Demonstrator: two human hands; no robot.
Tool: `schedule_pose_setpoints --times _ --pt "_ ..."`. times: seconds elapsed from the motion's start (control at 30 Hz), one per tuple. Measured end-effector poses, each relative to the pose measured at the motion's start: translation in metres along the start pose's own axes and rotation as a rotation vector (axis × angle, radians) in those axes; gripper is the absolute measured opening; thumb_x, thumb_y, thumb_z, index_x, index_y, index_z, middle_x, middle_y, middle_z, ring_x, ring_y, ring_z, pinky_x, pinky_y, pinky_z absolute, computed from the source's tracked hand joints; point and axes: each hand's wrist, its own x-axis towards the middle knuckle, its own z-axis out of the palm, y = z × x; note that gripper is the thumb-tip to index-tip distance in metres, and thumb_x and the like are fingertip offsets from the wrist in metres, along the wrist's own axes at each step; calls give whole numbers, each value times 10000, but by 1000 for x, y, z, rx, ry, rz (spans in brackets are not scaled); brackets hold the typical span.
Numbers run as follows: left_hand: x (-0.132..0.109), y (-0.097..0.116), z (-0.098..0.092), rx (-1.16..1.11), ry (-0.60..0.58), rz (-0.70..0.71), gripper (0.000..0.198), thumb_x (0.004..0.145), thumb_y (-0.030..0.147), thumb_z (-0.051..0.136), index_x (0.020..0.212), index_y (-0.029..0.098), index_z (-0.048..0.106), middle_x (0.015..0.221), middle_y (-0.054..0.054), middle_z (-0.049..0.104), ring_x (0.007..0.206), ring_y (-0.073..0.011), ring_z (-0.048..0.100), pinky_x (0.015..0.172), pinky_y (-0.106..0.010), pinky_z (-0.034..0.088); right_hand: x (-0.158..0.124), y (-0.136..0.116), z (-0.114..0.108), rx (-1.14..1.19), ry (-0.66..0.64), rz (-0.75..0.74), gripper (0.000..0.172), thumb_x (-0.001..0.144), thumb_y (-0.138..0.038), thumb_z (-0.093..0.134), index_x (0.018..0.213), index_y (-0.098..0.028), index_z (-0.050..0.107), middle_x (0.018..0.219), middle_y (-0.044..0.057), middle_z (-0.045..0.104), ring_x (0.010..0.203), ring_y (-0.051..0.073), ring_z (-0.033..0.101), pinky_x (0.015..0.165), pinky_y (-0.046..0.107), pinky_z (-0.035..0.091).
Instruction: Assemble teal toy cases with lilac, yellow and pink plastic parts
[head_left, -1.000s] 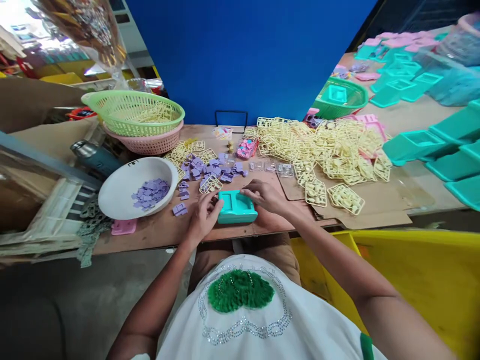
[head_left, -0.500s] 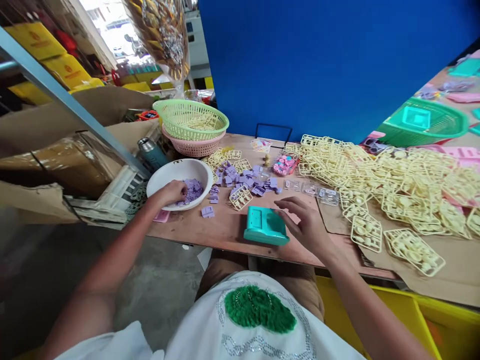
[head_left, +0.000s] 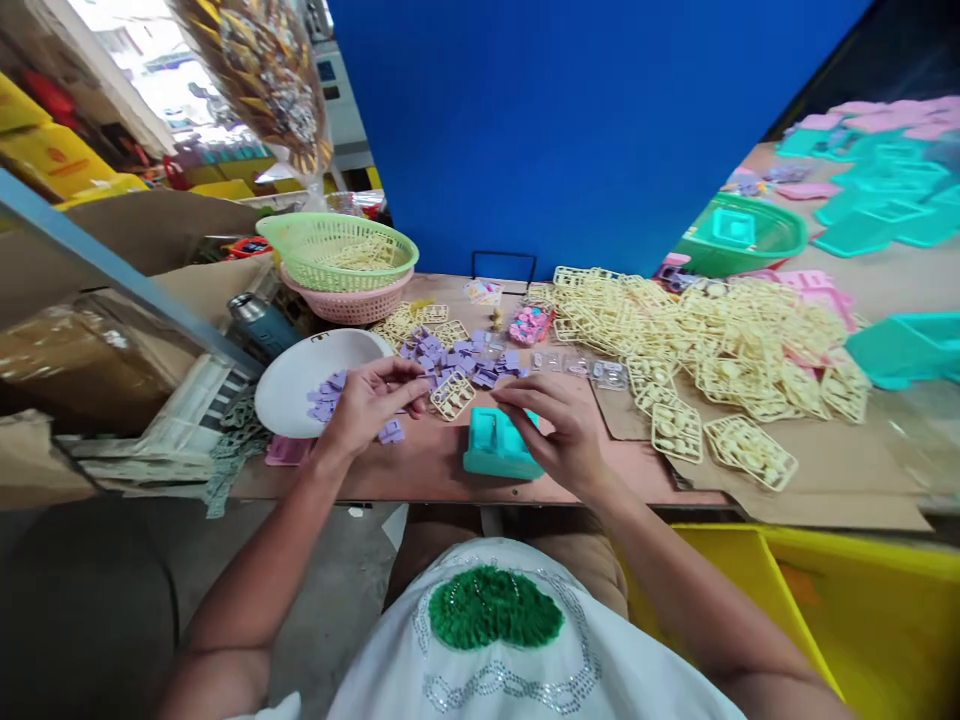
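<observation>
My left hand (head_left: 376,402) is in the air just right of the white bowl (head_left: 274,385), its thumb and fingers brought together. Whatever is between them, if anything, is too small to name. Purple plastic pieces (head_left: 324,397) lie in the bowl. Over the right side of a turquoise plastic toy piece (head_left: 484,462) with recesses hangs my right hand (head_left: 553,428). Its thumb and fingertips come close together, and what they pinch is not clear. Between the hands lies a cream sprue frame of small parts (head_left: 453,396), with loose purple pieces (head_left: 487,362) behind it.
A large heap of cream sprue frames (head_left: 720,340) covers the right of the table. Stacked green and pink baskets (head_left: 337,265) stand at the back left, near a flask (head_left: 261,325). A blue panel (head_left: 585,130) rises behind. A yellow crate (head_left: 862,600) sits below right.
My left hand has come out of the white bowl and moved right, towards the turquoise piece. My right hand's fingertips now reach over that piece. The view has turned to the right.
</observation>
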Motion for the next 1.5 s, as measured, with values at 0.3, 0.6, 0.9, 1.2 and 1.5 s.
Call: schedule_pose_setpoints --times 0.3,0.6,0.9,1.2,1.5 --pt "-23 -17 80 -445 -36 -193 460 604 461 994 879 170 766 840 -19 806 654 -131 737 681 -277 652 -17 -6 16 96 146 117 118 1006 -274 671 1094 -250 745 960 70 772 884 220 714 804 384 610" --pt "-30 -34 91 -74 -4 196 301 845 476 849 994 216 816 1055 -63 745 1024 -211 741 927 -354 643 -25 0 11 287 186 407 237 983 -463 694 901 -242 717 897 60 693 875 214 686 761 354 589" --pt "-36 -85 69 356 -122 286 775 759 558 903 1420 235 658 1461 -156 602 1406 -337 572 1186 -499 501 -25 6 -11 15 -52 349 256 1006 -379 656 792 -239 640 753 26 666 769 203 602 779 389 509" --pt "-31 -28 73 -502 -271 -296 491 708 566 928 893 133 791 727 -32 755 578 -119 677 548 -214 565 -14 -1 -11 -114 -92 -192 264 1040 -241 582 1167 -336 793 968 65 764 993 269 646 995 535 539" --pt "-30 -29 73 -324 -50 13 249 712 315 937 814 157 775 810 -18 787 748 -135 737 754 -236 624 -18 -4 -4 234 -211 436 391 1026 -548 623 993 -176 738 907 86 741 804 187 677 707 318 555"
